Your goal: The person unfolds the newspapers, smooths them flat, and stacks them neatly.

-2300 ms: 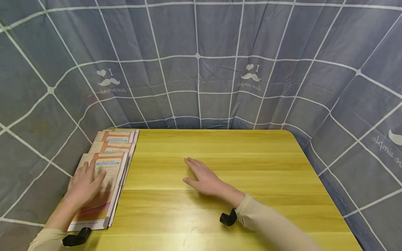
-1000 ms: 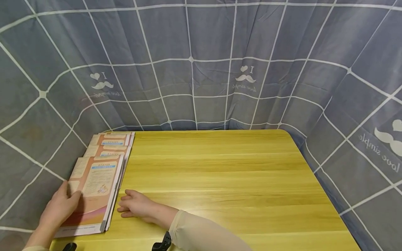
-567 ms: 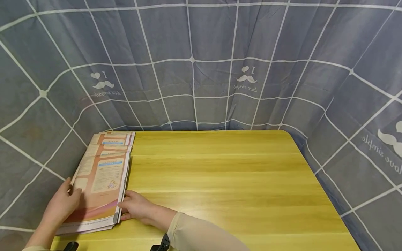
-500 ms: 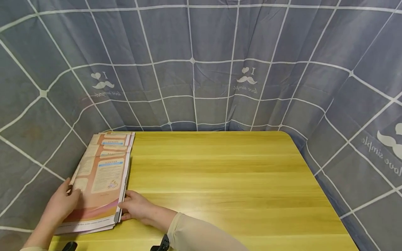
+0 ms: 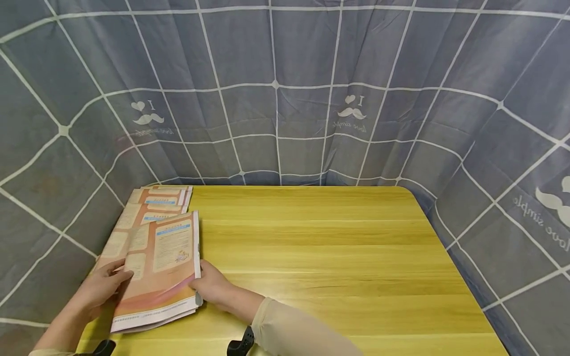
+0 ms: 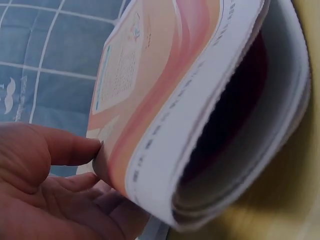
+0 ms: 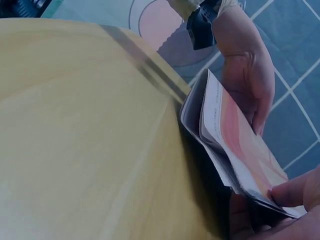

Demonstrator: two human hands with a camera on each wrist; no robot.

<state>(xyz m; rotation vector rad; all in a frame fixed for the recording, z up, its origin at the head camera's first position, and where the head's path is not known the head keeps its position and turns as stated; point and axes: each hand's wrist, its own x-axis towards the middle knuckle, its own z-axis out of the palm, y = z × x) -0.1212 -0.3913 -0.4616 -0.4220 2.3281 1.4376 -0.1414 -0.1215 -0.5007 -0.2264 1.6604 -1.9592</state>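
Note:
A folded newspaper [image 5: 165, 291], printed in orange and pink with a white border, is held between both hands at the table's left side, its near end slightly raised. My left hand [image 5: 95, 291] pinches its left edge, thumb on top and fingers beneath. On the opposite edge, my right hand [image 5: 215, 287] grips with the thumb over the print and fingers below. The left wrist view shows the newspaper's [image 6: 165, 115] folded layers gaping at the near end, with a jagged paper edge. More folded newspapers [image 5: 126, 217] lie overlapping behind and left of it.
The yellow wood-grain table [image 5: 334, 267] extends to the right of the newspapers. A grey curtain [image 5: 307, 113] with white grid lines surrounds its back and sides. Black straps sit at both wrists, one device [image 5: 240, 341] near the right sleeve.
The right hand came left to the newspaper's right edge, while the left hand moved from its top to its left edge. The front newspaper has been lifted and shifted right, off the others.

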